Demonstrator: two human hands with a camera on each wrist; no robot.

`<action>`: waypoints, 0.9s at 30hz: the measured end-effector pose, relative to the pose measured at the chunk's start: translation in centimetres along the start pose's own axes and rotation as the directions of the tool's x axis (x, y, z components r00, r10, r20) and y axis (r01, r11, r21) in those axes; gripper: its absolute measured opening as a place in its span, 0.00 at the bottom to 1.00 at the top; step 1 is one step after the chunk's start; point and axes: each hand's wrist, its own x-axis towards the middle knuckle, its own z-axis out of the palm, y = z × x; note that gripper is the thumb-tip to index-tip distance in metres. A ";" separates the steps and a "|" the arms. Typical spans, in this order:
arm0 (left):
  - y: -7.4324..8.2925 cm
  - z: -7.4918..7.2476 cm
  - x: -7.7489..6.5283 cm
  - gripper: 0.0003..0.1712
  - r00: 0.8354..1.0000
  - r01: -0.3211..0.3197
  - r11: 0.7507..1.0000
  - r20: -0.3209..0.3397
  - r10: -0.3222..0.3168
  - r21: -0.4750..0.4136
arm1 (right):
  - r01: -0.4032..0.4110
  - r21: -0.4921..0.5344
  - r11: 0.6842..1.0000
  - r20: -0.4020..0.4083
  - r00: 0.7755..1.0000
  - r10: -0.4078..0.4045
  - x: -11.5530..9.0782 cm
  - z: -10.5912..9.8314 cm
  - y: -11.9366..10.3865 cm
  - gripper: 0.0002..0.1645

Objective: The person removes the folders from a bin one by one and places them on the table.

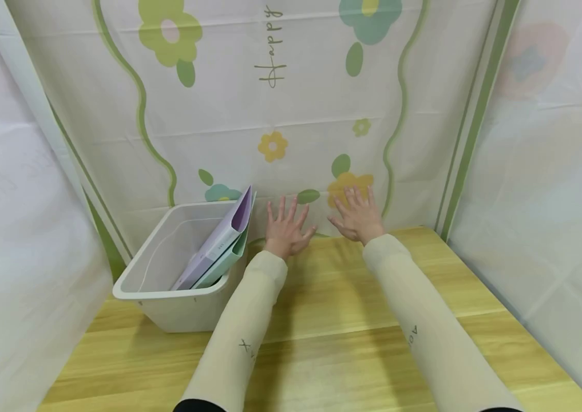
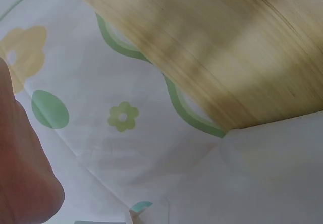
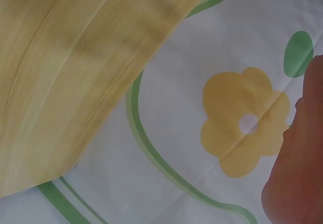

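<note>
My left hand (image 1: 285, 229) is held out over the far part of the table with its fingers spread, just right of the bin. Beside it, my right hand (image 1: 359, 216) reaches forward too, fingers straight and apart, in front of the orange flower on the curtain. Neither palm holds anything. A white plastic bin (image 1: 177, 295) stands at the left. Two folders lean inside it against its right side, one purple (image 1: 218, 243) and one mint green (image 1: 224, 266). In the wrist views only part of the left hand (image 2: 25, 163) and right hand (image 3: 298, 163) shows at the frame edge.
The wooden table (image 1: 342, 355) ends at a white curtain (image 1: 296, 103) printed with flowers and wavy green lines. More white cloth hangs on the left (image 1: 23, 217) and on the right (image 1: 548, 189) of the table.
</note>
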 end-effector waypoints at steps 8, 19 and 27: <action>0.3 -0.4 -0.6 0.42 1.000 -0.011 1.000 0.002 0.011 -0.008 | 0.012 0.045 0.999 -0.004 1.000 -0.011 0.0 0.3 0.2 0.43; 0.5 0.3 -1.1 0.42 0.999 -0.034 0.997 -0.010 0.033 -0.070 | 0.019 0.129 0.991 0.021 1.000 -0.022 -0.8 1.3 1.0 0.44; 0.5 -0.1 -1.8 0.42 0.999 -0.028 0.997 -0.019 0.027 -0.071 | 0.054 0.165 0.985 0.018 0.998 -0.058 -0.7 1.1 1.1 0.46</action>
